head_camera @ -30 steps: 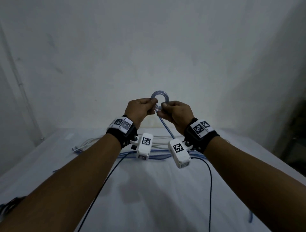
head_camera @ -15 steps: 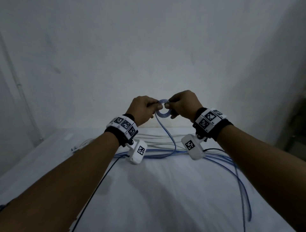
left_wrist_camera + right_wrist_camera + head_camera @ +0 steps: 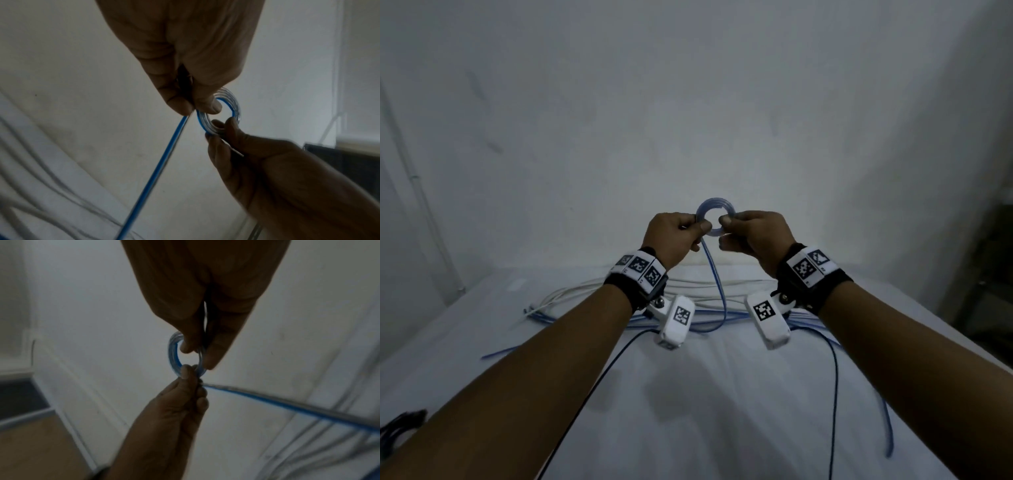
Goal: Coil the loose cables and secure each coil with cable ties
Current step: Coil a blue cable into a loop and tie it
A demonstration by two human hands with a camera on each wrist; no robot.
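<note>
Coil (image 3: pixel 715 216) | raised again since before | left hand (image 3: pixel 674 237), right hand (image 3: pixel 754 235) pinching

Left hand (image 3: pixel 185 53) pinches small coil of clear, blue-striped cable (image 3: pixel 219 113) at its upper edge — right hand (image 3: pixel 257 162) pinches lower edge; loose blue tail (image 3: pixel 156 168) trails down-left.

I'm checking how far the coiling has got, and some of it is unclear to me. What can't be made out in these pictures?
- How many turns the coil has: too small in the head view, blurred in both wrist views.
- Where the left hand and right hand pinch it: fingers cover the coil there.
- The blue cable: its far end is lost among the cables on the table.
- Dark object: cut off by the head view's left edge.
</note>
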